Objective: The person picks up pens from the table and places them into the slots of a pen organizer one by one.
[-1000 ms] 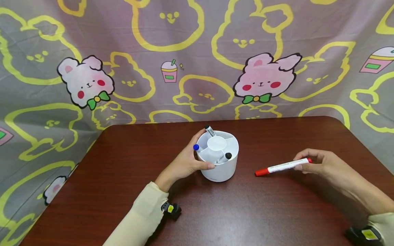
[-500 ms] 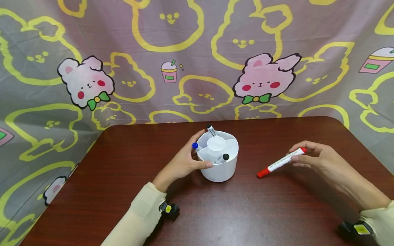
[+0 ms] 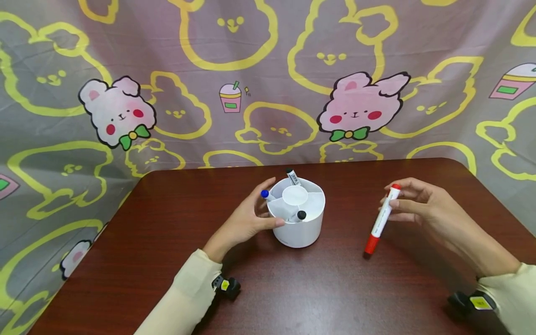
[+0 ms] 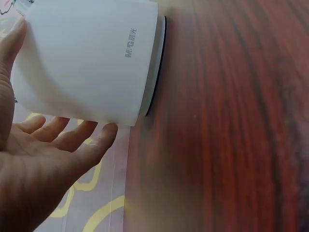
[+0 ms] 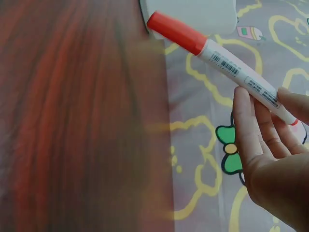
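A white round pen holder [image 3: 298,235] with divided compartments stands on the table. My left hand [image 3: 244,221] grips its left side, thumb on the near wall and fingers round the back; the left wrist view shows fingertips at the holder's wall [image 4: 91,63]. Inside lean a blue-capped marker [image 3: 266,195], a black-capped marker [image 3: 292,176] at the back and another black-ended marker [image 3: 299,216] at the front. To the right, my right hand [image 3: 427,204] pinches a red marker [image 3: 381,221] near its upper end, between thumb and fingers. Its red cap [image 5: 176,33] slants down toward the tabletop.
A dark red-brown wooden table [image 3: 318,288] lies under both hands. Behind it hangs a curtain [image 3: 268,130] printed with cartoon bears in yellow outline. Each wrist wears a black camera on a strap, the left camera [image 3: 228,286] close over the table.
The red marker has swung from nearly level to steep, cap down, as my right hand moved slightly left and up. The pen holder has turned clockwise with its markers under my left hand.
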Demonstrator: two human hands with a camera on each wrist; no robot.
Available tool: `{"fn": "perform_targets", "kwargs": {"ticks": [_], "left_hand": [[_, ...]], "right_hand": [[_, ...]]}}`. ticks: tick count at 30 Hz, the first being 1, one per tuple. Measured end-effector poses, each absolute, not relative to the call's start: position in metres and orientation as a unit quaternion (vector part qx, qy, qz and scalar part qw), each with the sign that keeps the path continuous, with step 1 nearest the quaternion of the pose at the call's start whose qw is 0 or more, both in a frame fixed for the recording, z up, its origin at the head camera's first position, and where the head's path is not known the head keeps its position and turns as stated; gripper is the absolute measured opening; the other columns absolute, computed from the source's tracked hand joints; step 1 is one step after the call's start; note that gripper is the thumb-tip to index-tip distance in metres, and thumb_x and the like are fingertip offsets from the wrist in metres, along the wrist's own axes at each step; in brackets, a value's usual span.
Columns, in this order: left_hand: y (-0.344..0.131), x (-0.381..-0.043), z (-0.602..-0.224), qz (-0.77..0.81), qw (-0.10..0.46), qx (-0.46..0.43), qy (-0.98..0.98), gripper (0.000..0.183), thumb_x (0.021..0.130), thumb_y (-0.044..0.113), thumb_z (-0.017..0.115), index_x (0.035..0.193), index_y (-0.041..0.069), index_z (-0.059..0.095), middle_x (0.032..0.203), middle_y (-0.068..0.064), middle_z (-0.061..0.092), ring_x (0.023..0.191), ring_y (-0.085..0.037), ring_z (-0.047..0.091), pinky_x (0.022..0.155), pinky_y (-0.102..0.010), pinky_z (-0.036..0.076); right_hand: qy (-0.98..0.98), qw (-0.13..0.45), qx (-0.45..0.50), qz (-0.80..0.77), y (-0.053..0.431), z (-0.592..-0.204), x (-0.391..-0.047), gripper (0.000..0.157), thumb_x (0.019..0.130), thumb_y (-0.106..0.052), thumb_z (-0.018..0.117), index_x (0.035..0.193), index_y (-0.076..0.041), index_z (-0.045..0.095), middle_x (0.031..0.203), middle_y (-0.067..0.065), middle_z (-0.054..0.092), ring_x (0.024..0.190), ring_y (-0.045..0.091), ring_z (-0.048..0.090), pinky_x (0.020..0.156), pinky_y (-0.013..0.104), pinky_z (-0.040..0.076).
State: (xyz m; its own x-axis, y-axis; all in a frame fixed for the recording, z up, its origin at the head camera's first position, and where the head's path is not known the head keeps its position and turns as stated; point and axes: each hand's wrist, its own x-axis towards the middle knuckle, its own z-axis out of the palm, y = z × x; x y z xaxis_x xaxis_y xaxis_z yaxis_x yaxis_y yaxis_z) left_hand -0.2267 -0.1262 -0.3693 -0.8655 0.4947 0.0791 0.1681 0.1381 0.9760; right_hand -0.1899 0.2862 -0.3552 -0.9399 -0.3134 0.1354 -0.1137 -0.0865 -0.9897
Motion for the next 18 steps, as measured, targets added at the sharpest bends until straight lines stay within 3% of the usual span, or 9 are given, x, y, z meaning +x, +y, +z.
{"fn": "perform_targets", "kwargs": {"ticks": [9,18], "left_hand": [[-0.130,-0.227,-0.371,0.615,0.129,0.228,0.744,0.103,0.085,0.019,0.089,0.166,0.020,0.026,0.162,-0.014,0.045,0.150,-0.035,0.046,0.116,-0.051,0.046],[-0.131,-0.227,-0.371,0.626,0.137,0.247,0.727,0.105,0.084,0.028,0.090,0.166,0.020,0.025,0.163,-0.014,0.044,0.153,-0.033,0.041,0.118,-0.053,0.043]], "right_hand": [[0.679,0.065,-0.154,-0.715,0.270,-0.338,-0.195,0.033,0.102,0.005,0.060,0.131,-0.009,0.060,0.110,0.004,0.079,0.096,0.020,0.077,0.076,0.045,0.065],[0.600,0.063,-0.192,-0.774,0.251,-0.328,-0.196,0.029,0.104,0.011,0.049,0.125,-0.006,0.059,0.112,0.010,0.077,0.101,0.023,0.077,0.078,0.050,0.064]]}}
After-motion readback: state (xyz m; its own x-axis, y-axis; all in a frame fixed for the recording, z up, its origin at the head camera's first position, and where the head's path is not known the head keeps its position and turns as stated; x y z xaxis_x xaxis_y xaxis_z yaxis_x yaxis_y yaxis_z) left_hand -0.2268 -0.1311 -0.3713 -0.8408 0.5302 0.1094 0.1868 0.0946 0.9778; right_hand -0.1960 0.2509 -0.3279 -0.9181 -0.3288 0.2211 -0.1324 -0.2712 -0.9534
